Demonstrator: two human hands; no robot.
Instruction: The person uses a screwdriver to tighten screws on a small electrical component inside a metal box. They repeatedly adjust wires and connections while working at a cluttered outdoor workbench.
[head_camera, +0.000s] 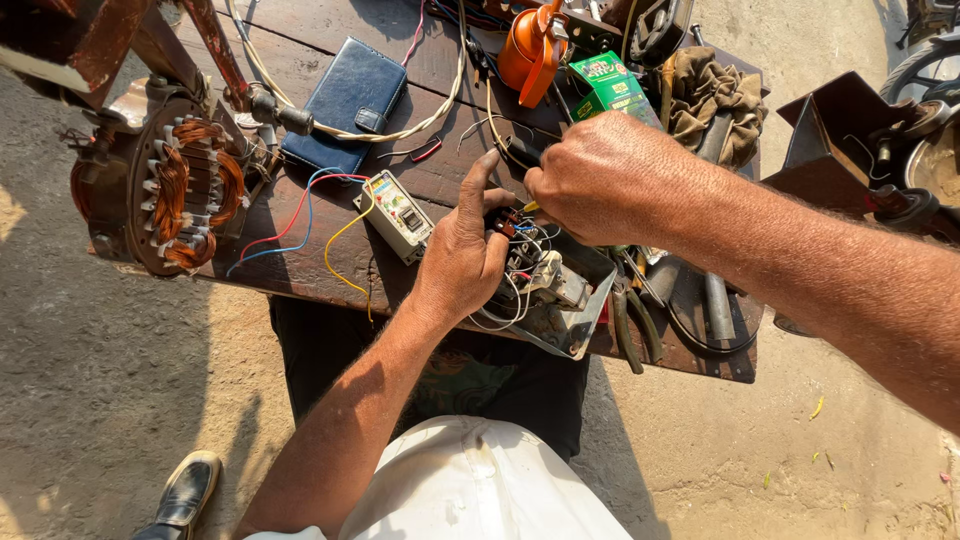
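Outdoor repair workshop: motor stator (180, 190), tool-strewn bench (320, 265).

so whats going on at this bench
A person works on an open grey metal box of wires on a dark wooden table. The left hand steadies the wiring inside, while the right hand holds a thin tool with a yellow tip to it. A small white unit with coloured leads lies beside the box, and a motor stator with copper windings sits at the table's left end.

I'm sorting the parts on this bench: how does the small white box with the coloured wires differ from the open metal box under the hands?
The white box is closed, small and untouched; the metal box is open, larger, its wiring exposed, with the left hand on it and the right hand above. Both lie on the wooden table with wires attached.
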